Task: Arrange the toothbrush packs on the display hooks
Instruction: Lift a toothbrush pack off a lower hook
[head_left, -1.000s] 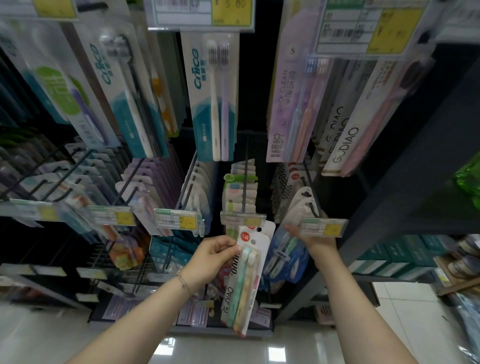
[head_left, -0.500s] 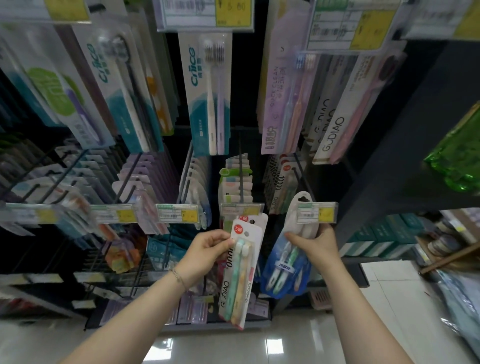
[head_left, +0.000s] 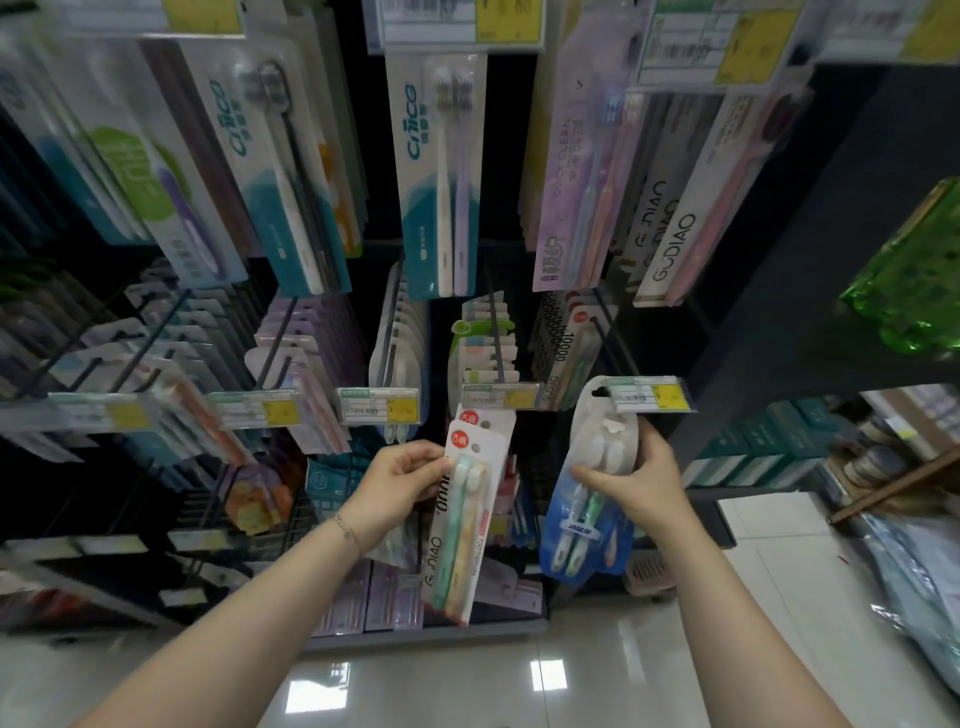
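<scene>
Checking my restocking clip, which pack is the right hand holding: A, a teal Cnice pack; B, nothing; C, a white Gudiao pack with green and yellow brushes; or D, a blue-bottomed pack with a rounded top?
D: the right hand grips the blue-bottomed pack just below a price tag, while the left hand holds the white Gudiao pack.

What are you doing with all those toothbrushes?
A person is sorting toothbrush packs on a shop rack. The left hand holds a white GUDIAO pack with green and yellow brushes, off any hook. The right hand grips a blue-and-clear pack whose top reaches up beside the price tag at a hook's end. Whether it is on that hook is unclear. Many more packs hang around them.
</scene>
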